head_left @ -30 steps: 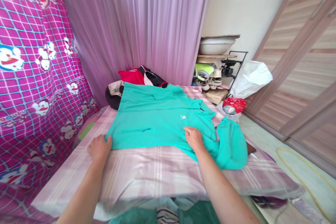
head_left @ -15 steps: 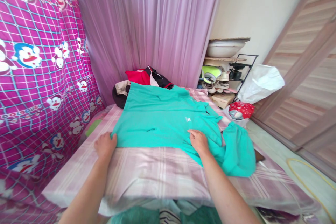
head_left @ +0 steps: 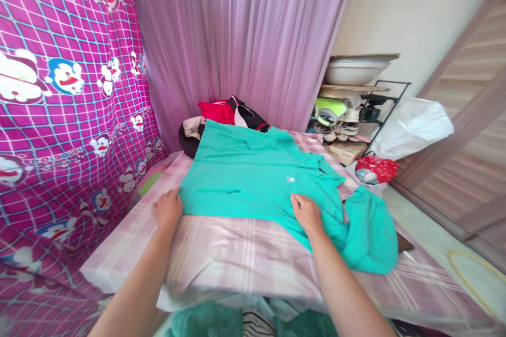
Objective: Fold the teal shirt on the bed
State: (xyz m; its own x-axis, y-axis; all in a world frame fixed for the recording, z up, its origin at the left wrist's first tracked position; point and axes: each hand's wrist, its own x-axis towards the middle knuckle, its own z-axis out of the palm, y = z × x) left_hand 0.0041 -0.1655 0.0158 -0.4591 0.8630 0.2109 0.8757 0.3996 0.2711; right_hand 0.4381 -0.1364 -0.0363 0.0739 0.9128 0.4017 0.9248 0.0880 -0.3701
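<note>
A turquoise jacket (head_left: 253, 168) lies spread on a bed-like surface with a plaid cover, its hem toward the left and its collar end toward the right. A small pocket zip and a white chest logo show on it. My left hand (head_left: 168, 208) has its fingers curled at the near corner of the hem, gripping the edge. Closed on the near side of the jacket below the logo is my right hand (head_left: 306, 211), pinching the cloth. One sleeve (head_left: 371, 231) lies bunched to the right of my right forearm.
Red and black clothing (head_left: 233, 113) and a dark-and-beige item (head_left: 191, 134) lie behind the jacket. The plaid cover (head_left: 237, 253) extends in front. At right stand a shoe rack (head_left: 350, 116) and a white plastic bag (head_left: 413, 126). A dark flat object (head_left: 405, 243) with a white cable lies beyond the sleeve.
The view has turned slightly left, so the scene sits farther right. The jacket looks pulled a little straighter near the pocket zip. Both hands stay on its near edge.
</note>
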